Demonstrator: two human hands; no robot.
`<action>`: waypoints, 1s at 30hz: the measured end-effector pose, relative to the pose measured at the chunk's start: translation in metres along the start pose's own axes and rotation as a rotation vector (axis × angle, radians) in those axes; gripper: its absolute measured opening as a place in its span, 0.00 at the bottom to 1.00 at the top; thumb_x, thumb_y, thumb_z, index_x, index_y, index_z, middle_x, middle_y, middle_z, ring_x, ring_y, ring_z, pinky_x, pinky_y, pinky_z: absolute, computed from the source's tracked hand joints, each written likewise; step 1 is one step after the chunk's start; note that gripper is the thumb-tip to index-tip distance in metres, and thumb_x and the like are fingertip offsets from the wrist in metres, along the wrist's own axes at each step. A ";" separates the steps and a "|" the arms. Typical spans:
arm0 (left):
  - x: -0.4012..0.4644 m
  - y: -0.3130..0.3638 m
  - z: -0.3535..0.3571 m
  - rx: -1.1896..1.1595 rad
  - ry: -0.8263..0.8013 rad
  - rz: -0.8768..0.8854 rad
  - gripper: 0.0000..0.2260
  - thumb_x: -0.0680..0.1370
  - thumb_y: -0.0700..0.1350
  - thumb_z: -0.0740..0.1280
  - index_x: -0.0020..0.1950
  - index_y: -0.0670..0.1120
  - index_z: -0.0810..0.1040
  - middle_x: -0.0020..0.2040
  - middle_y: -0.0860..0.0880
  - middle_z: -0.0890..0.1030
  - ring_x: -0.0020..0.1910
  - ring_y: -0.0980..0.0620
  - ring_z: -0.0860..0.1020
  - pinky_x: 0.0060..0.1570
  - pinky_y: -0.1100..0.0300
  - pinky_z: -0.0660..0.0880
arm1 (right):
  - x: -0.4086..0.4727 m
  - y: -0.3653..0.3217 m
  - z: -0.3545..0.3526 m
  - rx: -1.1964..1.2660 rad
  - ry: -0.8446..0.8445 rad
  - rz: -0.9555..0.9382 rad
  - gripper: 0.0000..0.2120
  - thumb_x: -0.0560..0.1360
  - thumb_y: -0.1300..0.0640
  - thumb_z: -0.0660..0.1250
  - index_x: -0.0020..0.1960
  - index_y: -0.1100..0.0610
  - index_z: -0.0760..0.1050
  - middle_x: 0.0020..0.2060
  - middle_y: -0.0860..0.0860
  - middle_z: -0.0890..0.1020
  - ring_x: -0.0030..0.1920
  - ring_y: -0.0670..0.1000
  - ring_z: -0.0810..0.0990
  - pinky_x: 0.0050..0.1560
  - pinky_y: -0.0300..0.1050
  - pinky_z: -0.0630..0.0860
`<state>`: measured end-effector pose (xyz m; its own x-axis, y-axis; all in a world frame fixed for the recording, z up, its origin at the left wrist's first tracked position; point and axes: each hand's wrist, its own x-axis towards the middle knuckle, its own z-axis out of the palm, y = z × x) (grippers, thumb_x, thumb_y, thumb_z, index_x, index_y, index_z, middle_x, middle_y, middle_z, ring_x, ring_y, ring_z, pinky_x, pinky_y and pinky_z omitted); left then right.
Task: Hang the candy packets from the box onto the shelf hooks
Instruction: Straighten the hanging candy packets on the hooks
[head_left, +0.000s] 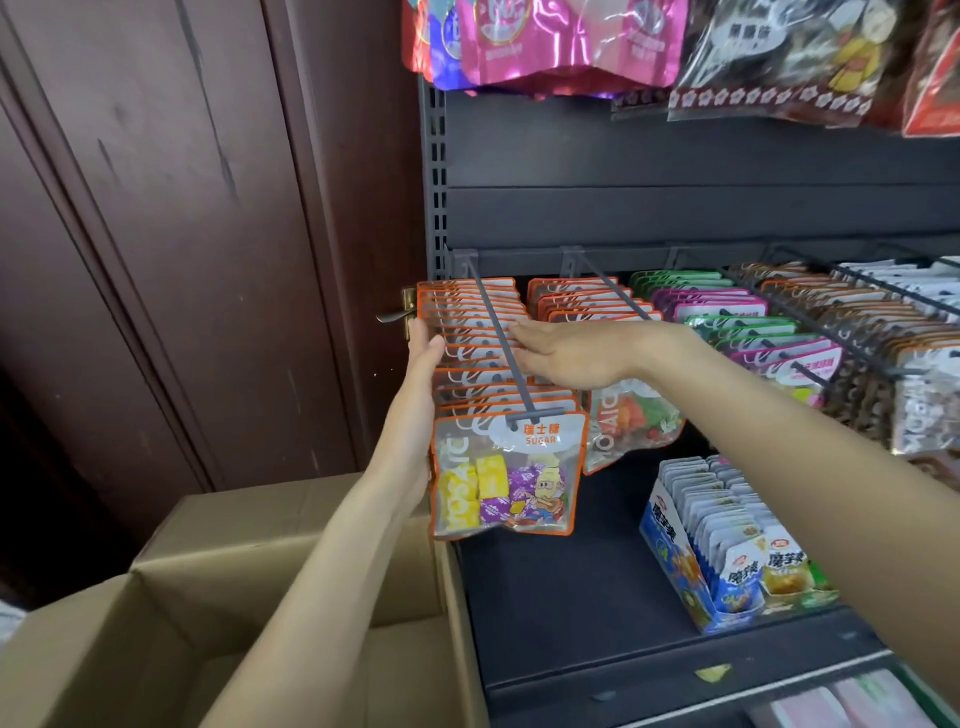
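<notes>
Head view. Row of candy packets (506, 462), orange-edged, clear fronts: hung on the far-left shelf hook (500, 343), filling it from the back wall to the tip. Nearest packet shows yellow and purple sweets.

Left hand (423, 374): fingers straight, flat against the left edge of the row; grip apart, holding nothing.

Right hand (563, 356): palm down, fingers extended, resting on top of the row just right of the hook; grip apart, holding nothing.

Cardboard box (291, 535): near left, below the row, flaps open; its inside is mostly hidden by the left forearm, contents cannot be told.

Second hook (613, 291), right of the first: more orange-edged packets, one hanging low beside the nearest packet.

Further right: green- and pink-edged packets (727, 306), then rows of darker packets (857, 332) on more hooks.

Lower shelf (571, 597), black: blue display carton of small packets (717, 545), right.

Top: pink and dark bags (571, 41).

Left: dark wooden door (182, 234) with a brass handle (397, 314).
</notes>
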<state>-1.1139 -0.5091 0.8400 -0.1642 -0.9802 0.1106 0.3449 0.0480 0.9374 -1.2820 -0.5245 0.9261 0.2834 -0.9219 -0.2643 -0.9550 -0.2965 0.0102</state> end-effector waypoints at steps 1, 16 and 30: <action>0.000 0.001 0.000 0.001 0.001 0.001 0.25 0.82 0.56 0.56 0.78 0.60 0.52 0.75 0.55 0.65 0.62 0.54 0.77 0.49 0.61 0.80 | 0.001 0.000 0.001 -0.004 0.006 -0.002 0.30 0.83 0.44 0.42 0.79 0.60 0.41 0.79 0.53 0.44 0.78 0.49 0.44 0.77 0.46 0.45; 0.010 0.004 -0.007 -0.064 0.027 -0.083 0.21 0.82 0.60 0.54 0.62 0.50 0.77 0.49 0.47 0.85 0.47 0.48 0.84 0.45 0.54 0.80 | 0.003 0.009 -0.008 0.004 0.060 -0.001 0.30 0.83 0.42 0.44 0.79 0.57 0.41 0.78 0.51 0.41 0.78 0.50 0.42 0.76 0.45 0.42; 0.095 0.026 -0.006 0.194 0.099 -0.055 0.29 0.82 0.57 0.56 0.79 0.51 0.49 0.78 0.51 0.57 0.74 0.51 0.63 0.74 0.52 0.60 | 0.073 0.027 -0.031 -0.080 0.064 0.083 0.31 0.83 0.42 0.44 0.79 0.58 0.41 0.78 0.53 0.44 0.78 0.52 0.44 0.77 0.52 0.46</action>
<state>-1.1150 -0.6025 0.8730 -0.0826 -0.9960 0.0339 0.1517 0.0210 0.9882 -1.2843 -0.6077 0.9373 0.2114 -0.9574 -0.1968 -0.9660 -0.2353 0.1069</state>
